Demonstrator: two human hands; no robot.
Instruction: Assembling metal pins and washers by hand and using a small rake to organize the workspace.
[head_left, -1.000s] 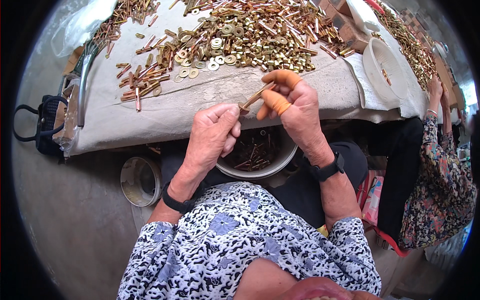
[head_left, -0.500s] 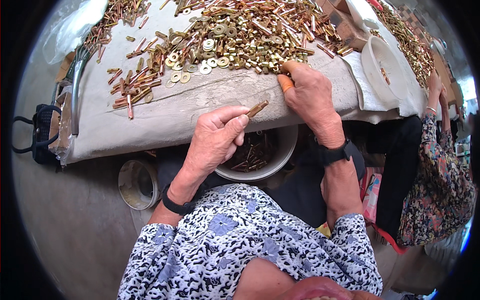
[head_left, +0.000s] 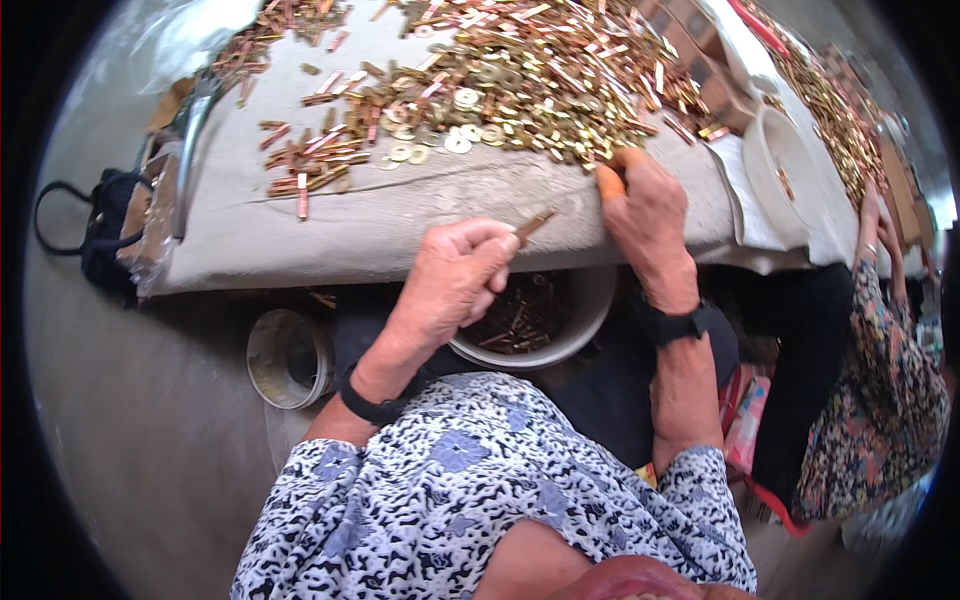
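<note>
My left hand (head_left: 455,270) pinches a slim brass-coloured bolt (head_left: 538,222) between thumb and fingers, its free end pointing up and right, over the table's near edge. My right hand (head_left: 648,205), with orange covers on its thumb and a finger, reaches to the near edge of a heap of brass-coloured nuts (head_left: 560,130). Its fingers are curled in at the nuts; whatever they hold is hidden. Flat washers (head_left: 458,142) lie left of the nuts. Metal sleeves (head_left: 318,172) are scattered farther left. Below my hands, a pale bucket (head_left: 597,318) contains more metal pieces.
A white plastic tub (head_left: 764,165) sits on the table's right side. An empty-looking pail (head_left: 262,360) stands on the floor at left, near a dark bag (head_left: 106,240) hanging by the table. Another person's hands (head_left: 872,215) work at a second heap on the far right.
The view has shifted, so the table sits farther right in it. My left hand still holds the bolt, and my right hand stays at the edge of the nuts.
</note>
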